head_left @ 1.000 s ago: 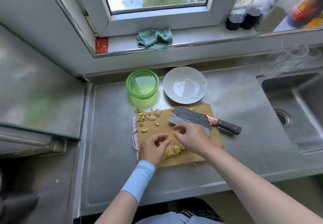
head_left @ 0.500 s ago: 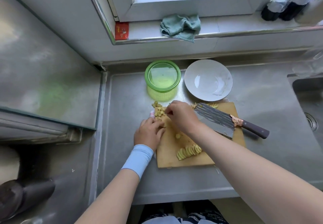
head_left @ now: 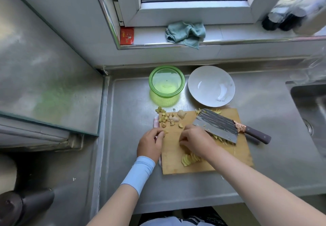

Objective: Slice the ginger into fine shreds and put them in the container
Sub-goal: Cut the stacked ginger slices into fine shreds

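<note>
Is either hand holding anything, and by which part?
Left hand pinches a small ginger piece by one edge; right hand's hold on the ginger slices cannot be told.

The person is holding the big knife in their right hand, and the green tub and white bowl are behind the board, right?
Not quite. The right hand isn't holding the knife; the knife lies flat on the cutting board, as the head view shows. The green tub and white bowl are behind the board.

A crumpled teal cloth [head_left: 185, 32] lay on the windowsill at upper centre, with a red packet [head_left: 126, 35] to its left. A white bowl [head_left: 211, 86] sat mid-frame, and a sink [head_left: 307, 100] was at the right edge.
</note>
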`<move>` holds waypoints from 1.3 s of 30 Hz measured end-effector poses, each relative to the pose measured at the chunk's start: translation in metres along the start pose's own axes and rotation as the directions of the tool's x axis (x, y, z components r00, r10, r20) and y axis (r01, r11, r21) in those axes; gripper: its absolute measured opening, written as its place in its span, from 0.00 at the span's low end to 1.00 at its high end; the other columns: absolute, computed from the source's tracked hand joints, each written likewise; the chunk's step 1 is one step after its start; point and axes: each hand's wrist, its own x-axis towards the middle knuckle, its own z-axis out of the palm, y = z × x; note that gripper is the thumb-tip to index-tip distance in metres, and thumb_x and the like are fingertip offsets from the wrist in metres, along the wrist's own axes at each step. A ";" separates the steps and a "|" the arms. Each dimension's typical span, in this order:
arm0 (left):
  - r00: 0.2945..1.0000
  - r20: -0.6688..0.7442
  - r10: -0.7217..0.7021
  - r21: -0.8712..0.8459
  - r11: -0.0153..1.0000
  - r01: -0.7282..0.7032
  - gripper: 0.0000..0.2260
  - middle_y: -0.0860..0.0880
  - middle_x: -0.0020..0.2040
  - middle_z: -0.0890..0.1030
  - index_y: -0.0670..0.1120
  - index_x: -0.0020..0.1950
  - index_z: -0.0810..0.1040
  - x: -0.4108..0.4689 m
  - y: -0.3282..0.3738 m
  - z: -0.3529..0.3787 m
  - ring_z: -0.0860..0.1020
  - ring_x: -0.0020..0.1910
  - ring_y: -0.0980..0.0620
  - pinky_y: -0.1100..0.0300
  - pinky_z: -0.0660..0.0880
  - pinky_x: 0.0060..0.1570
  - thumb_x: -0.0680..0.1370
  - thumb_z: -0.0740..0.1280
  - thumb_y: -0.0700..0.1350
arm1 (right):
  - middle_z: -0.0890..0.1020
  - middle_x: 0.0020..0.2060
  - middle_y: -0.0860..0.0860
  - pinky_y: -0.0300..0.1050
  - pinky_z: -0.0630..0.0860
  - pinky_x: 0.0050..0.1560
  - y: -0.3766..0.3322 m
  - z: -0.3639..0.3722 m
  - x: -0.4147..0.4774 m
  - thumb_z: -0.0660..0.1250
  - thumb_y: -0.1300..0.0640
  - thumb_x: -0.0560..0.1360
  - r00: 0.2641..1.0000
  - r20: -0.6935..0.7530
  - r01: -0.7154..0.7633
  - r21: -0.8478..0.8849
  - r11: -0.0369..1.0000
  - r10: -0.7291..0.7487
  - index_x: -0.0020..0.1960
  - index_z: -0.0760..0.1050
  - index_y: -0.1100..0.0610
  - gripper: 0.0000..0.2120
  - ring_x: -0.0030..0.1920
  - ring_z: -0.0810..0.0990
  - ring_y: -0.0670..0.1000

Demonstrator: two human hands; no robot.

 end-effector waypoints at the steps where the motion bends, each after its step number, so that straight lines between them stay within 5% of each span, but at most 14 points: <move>1: 0.999 0.013 -0.050 -0.083 0.995 0.051 0.05 0.57 0.43 0.82 0.53 0.49 0.84 -0.003 0.003 0.000 0.78 0.43 0.57 0.70 0.70 0.41 0.79 0.68 0.46 | 0.78 0.46 0.47 0.45 0.77 0.50 0.000 0.001 -0.001 0.75 0.54 0.74 0.999 -0.019 -0.035 0.042 0.999 0.036 0.50 0.83 0.52 0.06 0.49 0.79 0.51; 6: 0.975 0.054 -0.213 -0.326 0.919 0.219 0.06 0.59 0.42 0.84 0.53 0.46 0.84 -0.010 0.018 0.006 0.79 0.43 0.67 0.79 0.69 0.40 0.79 0.69 0.44 | 0.81 0.44 0.48 0.41 0.75 0.48 0.005 0.002 -0.008 0.75 0.57 0.73 0.988 -0.020 -0.149 0.172 0.974 0.155 0.52 0.82 0.52 0.09 0.46 0.79 0.49; 10: 0.964 0.062 -0.257 -0.373 0.890 0.261 0.06 0.56 0.45 0.85 0.51 0.44 0.83 -0.015 0.028 0.012 0.81 0.45 0.59 0.78 0.69 0.39 0.79 0.69 0.43 | 0.79 0.44 0.46 0.37 0.70 0.47 0.016 -0.014 -0.021 0.72 0.59 0.75 0.986 -0.013 -0.154 0.286 0.946 0.164 0.57 0.83 0.53 0.11 0.45 0.78 0.47; 14: 0.975 0.073 -0.210 -0.315 0.923 0.222 0.04 0.51 0.57 0.83 0.53 0.42 0.83 -0.022 0.039 0.026 0.81 0.45 0.58 0.73 0.72 0.44 0.77 0.71 0.47 | 0.85 0.36 0.48 0.45 0.82 0.46 0.049 -0.036 -0.045 0.73 0.63 0.74 0.949 -0.034 -0.257 0.491 0.832 0.313 0.48 0.85 0.54 0.07 0.34 0.82 0.45; 17: 0.977 0.153 -0.147 -0.314 0.930 0.189 0.05 0.51 0.46 0.84 0.54 0.44 0.82 -0.033 0.060 0.046 0.81 0.46 0.53 0.71 0.73 0.46 0.77 0.72 0.44 | 0.85 0.32 0.52 0.52 0.84 0.46 0.078 -0.041 -0.067 0.71 0.66 0.73 0.918 0.007 -0.325 0.587 0.741 0.397 0.42 0.85 0.56 0.07 0.34 0.85 0.53; 20: 0.975 0.216 -0.046 -0.191 0.978 0.089 0.08 0.56 0.42 0.83 0.57 0.53 0.84 -0.045 0.085 0.070 0.78 0.40 0.58 0.73 0.72 0.42 0.77 0.72 0.45 | 0.84 0.34 0.52 0.55 0.84 0.45 0.094 -0.037 -0.082 0.72 0.70 0.72 0.902 0.029 -0.347 0.642 0.684 0.431 0.43 0.83 0.59 0.07 0.32 0.82 0.51; 23: 0.977 0.208 -0.038 -0.065 0.996 0.053 0.07 0.61 0.44 0.83 0.60 0.50 0.85 -0.053 0.102 0.089 0.77 0.38 0.61 0.68 0.73 0.44 0.77 0.71 0.49 | 0.84 0.40 0.50 0.52 0.84 0.46 0.102 -0.026 -0.088 0.74 0.69 0.69 0.908 0.026 -0.335 0.644 0.687 0.418 0.48 0.83 0.54 0.13 0.36 0.81 0.46; 28: 0.982 0.157 -0.108 0.073 0.993 0.097 0.05 0.61 0.44 0.84 0.62 0.46 0.84 -0.062 0.118 0.106 0.80 0.44 0.57 0.62 0.77 0.48 0.75 0.70 0.52 | 0.83 0.35 0.46 0.29 0.73 0.36 0.110 -0.015 -0.096 0.75 0.66 0.68 0.892 0.013 -0.359 0.627 0.691 0.451 0.45 0.85 0.50 0.12 0.31 0.77 0.36; 32: 0.990 0.084 -0.117 0.001 0.993 0.117 0.12 0.56 0.43 0.83 0.60 0.58 0.82 -0.056 0.120 0.106 0.80 0.43 0.53 0.60 0.76 0.48 0.76 0.68 0.47 | 0.83 0.31 0.44 0.39 0.80 0.43 0.101 -0.004 -0.094 0.79 0.60 0.67 0.870 0.032 -0.383 0.672 0.634 0.492 0.39 0.85 0.51 0.06 0.32 0.81 0.44; 34: 0.987 0.060 -0.151 -0.073 0.985 0.155 0.11 0.56 0.43 0.83 0.59 0.54 0.84 -0.055 0.118 0.100 0.79 0.41 0.56 0.63 0.73 0.45 0.77 0.67 0.45 | 0.80 0.28 0.41 0.35 0.75 0.41 0.097 -0.003 -0.091 0.78 0.58 0.69 0.869 0.004 -0.380 0.648 0.661 0.496 0.42 0.85 0.51 0.04 0.31 0.78 0.41; 39: 0.971 0.069 -0.229 -0.146 0.960 0.237 0.09 0.58 0.42 0.83 0.59 0.46 0.84 -0.057 0.110 0.090 0.78 0.42 0.60 0.70 0.70 0.41 0.76 0.69 0.44 | 0.86 0.46 0.46 0.32 0.68 0.47 0.095 -0.002 -0.087 0.75 0.57 0.72 0.906 -0.055 -0.340 0.499 0.797 0.421 0.49 0.87 0.53 0.06 0.49 0.81 0.45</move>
